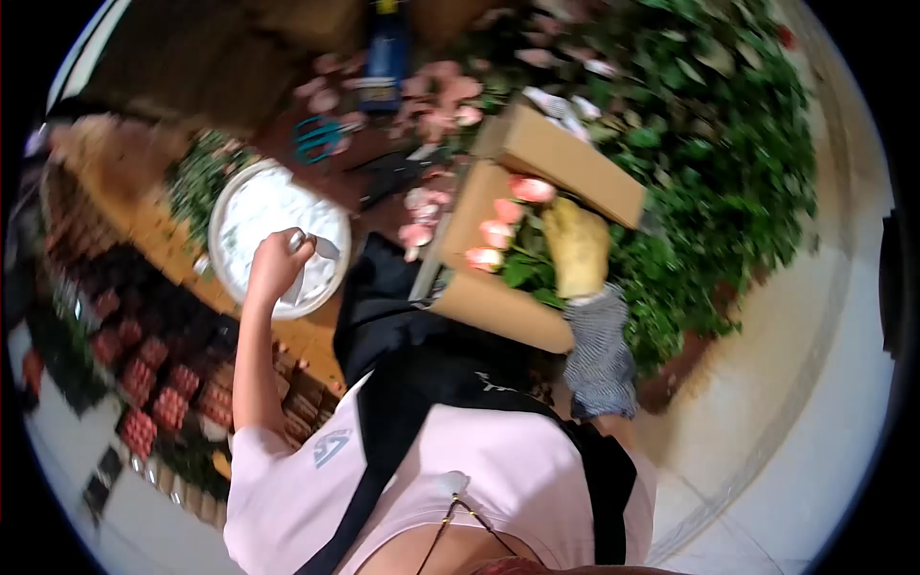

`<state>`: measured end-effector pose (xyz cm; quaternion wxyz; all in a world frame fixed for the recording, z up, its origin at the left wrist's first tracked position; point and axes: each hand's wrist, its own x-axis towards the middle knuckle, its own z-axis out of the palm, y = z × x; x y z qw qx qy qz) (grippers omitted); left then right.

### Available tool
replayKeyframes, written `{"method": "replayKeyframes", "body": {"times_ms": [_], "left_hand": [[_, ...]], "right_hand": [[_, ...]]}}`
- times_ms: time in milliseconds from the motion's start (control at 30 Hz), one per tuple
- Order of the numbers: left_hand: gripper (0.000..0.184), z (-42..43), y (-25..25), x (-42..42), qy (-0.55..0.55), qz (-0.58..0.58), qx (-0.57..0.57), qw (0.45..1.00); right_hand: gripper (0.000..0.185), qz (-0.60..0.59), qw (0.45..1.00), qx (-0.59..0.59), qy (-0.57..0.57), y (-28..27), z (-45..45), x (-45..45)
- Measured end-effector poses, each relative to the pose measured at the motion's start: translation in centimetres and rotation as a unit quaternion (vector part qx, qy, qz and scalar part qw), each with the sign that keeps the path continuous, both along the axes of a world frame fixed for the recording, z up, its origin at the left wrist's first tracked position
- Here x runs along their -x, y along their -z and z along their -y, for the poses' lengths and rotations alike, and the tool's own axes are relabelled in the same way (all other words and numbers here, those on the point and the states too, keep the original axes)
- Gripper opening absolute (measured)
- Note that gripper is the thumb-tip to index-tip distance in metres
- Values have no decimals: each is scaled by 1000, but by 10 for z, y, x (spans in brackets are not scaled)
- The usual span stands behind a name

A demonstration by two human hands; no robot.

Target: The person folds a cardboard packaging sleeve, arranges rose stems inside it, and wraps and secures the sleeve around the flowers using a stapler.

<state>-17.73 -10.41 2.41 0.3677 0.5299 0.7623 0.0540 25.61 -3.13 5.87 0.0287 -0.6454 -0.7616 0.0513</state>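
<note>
My left hand (278,264) is bare and closed on a thin white piece (327,247), blurred, over a round white tub (218,273). White, soft-looking material (273,216) fills this tub. My right hand (578,249) wears a yellow work glove and a grey patterned sleeve cover (600,359). It lies closed over the leafy stems of several pink roses (496,233), its fingertips partly hidden. The rose heads line up along the inside of an open cardboard box (575,158), in front of my body.
A large heap of green leafy stems (709,172) lies to the right. Pink petals (441,101), a teal ring-shaped item (317,140) and a blue object (384,57) are ahead. Bundled red roses (172,407) stand at lower left, beside leafy scraps (203,182) near the tub.
</note>
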Motion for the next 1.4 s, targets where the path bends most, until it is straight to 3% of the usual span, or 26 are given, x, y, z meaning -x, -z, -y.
{"method": "replayKeyframes", "body": {"times_ms": [33, 100, 167, 233, 267, 300, 367, 433, 500, 567, 633, 700, 767, 833, 900, 933, 967, 1033, 1133, 1300, 1400], "left_hand": [[41, 23, 28, 32, -21, -96, 47, 994], [65, 84, 100, 127, -130, -14, 5, 991], [90, 108, 103, 157, -356, 110, -26, 928], [97, 109, 111, 188, -370, -15, -47, 928], [93, 104, 115, 195, -379, -23, -107, 919], [73, 85, 91, 171, -403, -37, -147, 903], [48, 46, 49, 113, -315, 4, -231, 920], [34, 14, 25, 52, -201, 174, -209, 941], [33, -13, -1, -26, -101, 251, -156, 950], [30, -34, -19, -86, -33, 316, -101, 943], [29, -49, -36, -132, -28, 440, -30, 897], [27, -63, -26, -158, 124, 341, -93, 927], [28, -65, -1, -176, 143, 322, -120, 928], [25, -66, -7, -186, 127, 357, -92, 921], [23, -63, -26, -188, 204, 196, -204, 937], [24, -60, -29, -187, 208, 168, -197, 943], [24, -58, -27, -186, 217, 166, -196, 942], [23, -55, -23, -185, 171, 191, -175, 951], [21, -56, -23, -189, 182, 178, -182, 950], [22, -59, -19, -184, 203, 173, -187, 945], [22, -59, -21, -185, 191, 196, -179, 945]], "right_hand": [[17, 10, 1000, -9, -12, 0, 2, -1], [18, -29, 999, 15, -1, 2, 2, -3], [20, -20, 1000, 9, -1, 4, 0, -1], [25, -25, 999, 25, 14, 3, -1, 0], [25, -18, 999, 34, 11, 3, 0, -2], [24, -11, 999, 39, 9, -1, -1, -1], [23, -30, 998, 50, 2, -11, -1, 0], [23, -43, 997, 59, 12, -16, 5, -2], [22, -136, 988, -37, -63, -23, 15, -7], [32, -119, 991, 12, -62, -54, 22, 1], [32, -206, 976, 40, -55, -79, 29, 14], [28, -249, 965, 58, -53, -91, 35, 25], [26, -175, 981, 65, -57, -77, 42, 27], [24, -139, 985, 87, -56, -45, 39, 26], [24, -81, 989, 114, -57, -31, 35, 32], [24, -72, 989, 76, -104, -23, 35, 30], [24, -77, 990, 74, -95, -21, 33, 29], [22, -37, 975, 110, -189, -22, 34, 28], [22, -72, 970, 121, -198, -33, 32, 20], [38, -50, 954, 196, -222, -37, 22, 21], [39, -102, 957, 155, -223, -27, 22, 15]]}}
